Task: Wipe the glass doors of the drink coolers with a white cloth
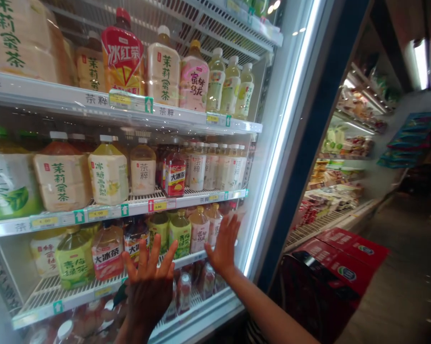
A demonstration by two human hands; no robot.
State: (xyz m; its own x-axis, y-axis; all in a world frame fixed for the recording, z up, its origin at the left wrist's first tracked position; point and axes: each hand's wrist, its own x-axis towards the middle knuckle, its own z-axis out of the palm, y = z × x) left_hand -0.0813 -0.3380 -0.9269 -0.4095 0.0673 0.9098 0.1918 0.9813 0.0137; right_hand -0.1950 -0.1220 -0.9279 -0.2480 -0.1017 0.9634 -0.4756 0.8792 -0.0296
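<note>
My left hand (149, 282) is raised in front of a lit drinks cooler, its fingers spread and nothing in it. Behind its fingertips, on a lower shelf, stand a dark-labelled tea bottle (135, 239) and a green tea bottle (180, 234). My right hand (224, 246) is also up, fingers apart and empty, nearest to the pink-white bottles (200, 231) at the right end of that shelf. Faint reflections suggest glass between the hands and the bottles; whether the palms touch it I cannot tell.
Upper shelves hold more bottles, among them a red iced tea bottle (122, 55) and a small dark-red one (174, 172). A bright light strip (283, 143) runs along the cooler's right side. Red boxes (339, 263) stand to the right, below an open chilled shelf (330, 215) of packaged food.
</note>
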